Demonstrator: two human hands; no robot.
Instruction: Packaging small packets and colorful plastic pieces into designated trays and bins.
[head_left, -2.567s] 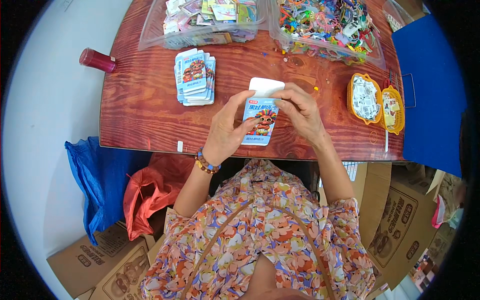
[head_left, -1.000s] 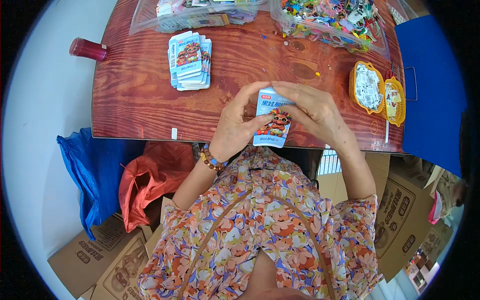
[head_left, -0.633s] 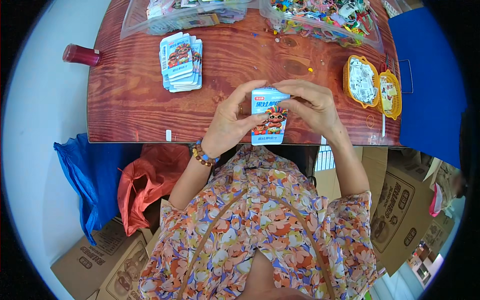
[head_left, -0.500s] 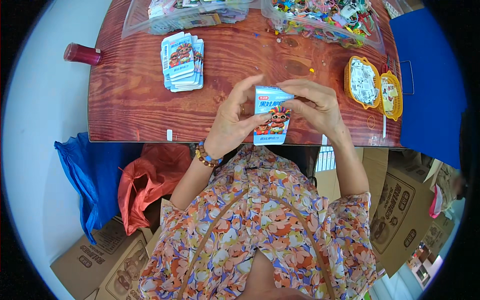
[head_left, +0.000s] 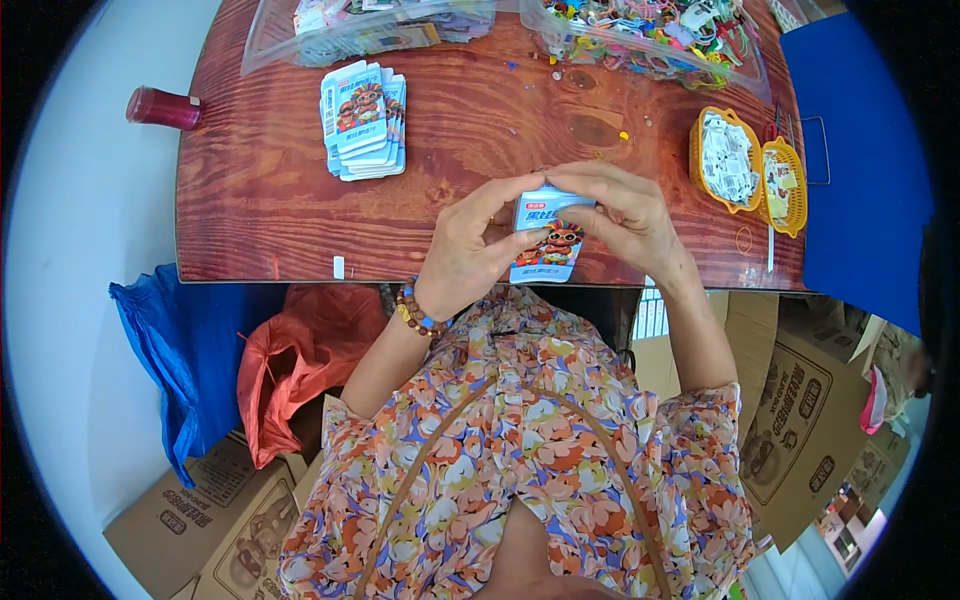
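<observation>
Left hand (head_left: 462, 248) and right hand (head_left: 640, 225) close together, fingers (head_left: 606, 186) curved.

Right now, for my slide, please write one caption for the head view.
Left hand and right hand hold a light-blue carton at a wooden table with a stack of similar cartons.

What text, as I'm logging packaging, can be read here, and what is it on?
I won't quote wording or brands; print stands on:
Held box: blue lettering, small red label, partly covered.
Stack: blue lettering, red label, barcode; fine print too small.
Cartons: dark lettering, some framed.
White slips: dark marks too small to read.
</observation>
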